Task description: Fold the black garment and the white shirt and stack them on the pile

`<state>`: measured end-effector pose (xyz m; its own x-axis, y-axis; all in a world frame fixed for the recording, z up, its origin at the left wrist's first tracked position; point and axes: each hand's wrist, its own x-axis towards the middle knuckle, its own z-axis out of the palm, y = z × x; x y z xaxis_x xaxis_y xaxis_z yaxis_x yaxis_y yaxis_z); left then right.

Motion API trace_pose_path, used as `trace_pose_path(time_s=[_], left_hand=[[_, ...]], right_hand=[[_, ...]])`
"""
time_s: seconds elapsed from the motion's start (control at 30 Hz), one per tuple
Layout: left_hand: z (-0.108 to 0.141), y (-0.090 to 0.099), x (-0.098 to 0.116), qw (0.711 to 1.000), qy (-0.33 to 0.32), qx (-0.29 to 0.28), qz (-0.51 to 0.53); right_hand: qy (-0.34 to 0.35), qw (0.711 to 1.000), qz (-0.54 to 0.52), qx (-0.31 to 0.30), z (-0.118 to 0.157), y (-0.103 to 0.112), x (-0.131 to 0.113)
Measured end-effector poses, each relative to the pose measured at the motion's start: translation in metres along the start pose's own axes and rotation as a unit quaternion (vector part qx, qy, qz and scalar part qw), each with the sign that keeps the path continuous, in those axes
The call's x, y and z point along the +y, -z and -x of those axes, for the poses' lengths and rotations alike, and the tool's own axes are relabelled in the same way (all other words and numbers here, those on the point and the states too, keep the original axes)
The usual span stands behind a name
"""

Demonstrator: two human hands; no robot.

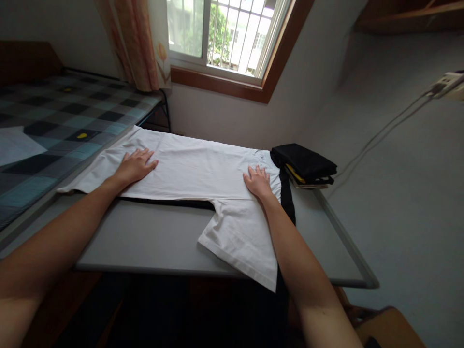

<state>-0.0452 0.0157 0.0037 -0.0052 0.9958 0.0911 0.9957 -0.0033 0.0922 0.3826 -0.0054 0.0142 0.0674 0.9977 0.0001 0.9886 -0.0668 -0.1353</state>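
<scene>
A white T-shirt (195, 166) lies spread along the table, with one short sleeve (242, 237) pointing toward me over the front edge. My left hand (137, 166) rests flat on the cloth toward the hem end, fingers spread. Near the collar end, my right hand (258, 181) also presses flat on the shirt with its fingers apart. Black fabric (287, 198) shows beneath the shirt, along its near side and past its right end. Whether the shirt is folded in half cannot be made out for certain.
The grey table (145, 237) has a raised rim. A folded black cloth stack (304, 164) sits at its back right. At left is a bed with a checked mat (90, 111) and a white sheet (18, 145). A wooden chair (391, 328) stands at lower right.
</scene>
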Motion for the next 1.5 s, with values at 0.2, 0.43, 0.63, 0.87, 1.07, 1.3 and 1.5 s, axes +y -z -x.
trace_pose_path(time_s=[0.2,0.43,0.63,0.87,1.07,1.3,1.5], left_hand=[[-0.0002,-0.0008,-0.0016,1.0,-0.004,0.005,0.005],[-0.0014,-0.003,-0.0024,1.0,-0.001,0.018,0.016],[-0.0004,-0.0026,-0.0009,1.0,0.001,0.011,0.012],[-0.0005,-0.0028,-0.0012,1.0,-0.003,0.01,0.004],[-0.0024,-0.0047,-0.0037,1.0,-0.004,0.011,0.009],[-0.002,-0.005,-0.0038,1.0,-0.004,0.013,0.003],[-0.0021,-0.0026,-0.0024,1.0,0.0,-0.001,0.006]], right_hand=[[0.0,1.0,-0.006,0.0,-0.0003,-0.0007,0.0008],[0.002,1.0,-0.004,-0.001,-0.0001,0.0,0.0013],[0.002,1.0,-0.005,-0.001,-0.0002,0.0002,0.0012],[0.0,1.0,-0.001,-0.001,-0.0006,-0.0008,0.0014],[0.001,1.0,-0.004,0.001,-0.0003,-0.0005,0.0014],[0.001,1.0,0.002,-0.002,-0.0002,0.0003,0.0009],[-0.001,1.0,-0.002,-0.002,-0.0001,0.0003,0.0011]])
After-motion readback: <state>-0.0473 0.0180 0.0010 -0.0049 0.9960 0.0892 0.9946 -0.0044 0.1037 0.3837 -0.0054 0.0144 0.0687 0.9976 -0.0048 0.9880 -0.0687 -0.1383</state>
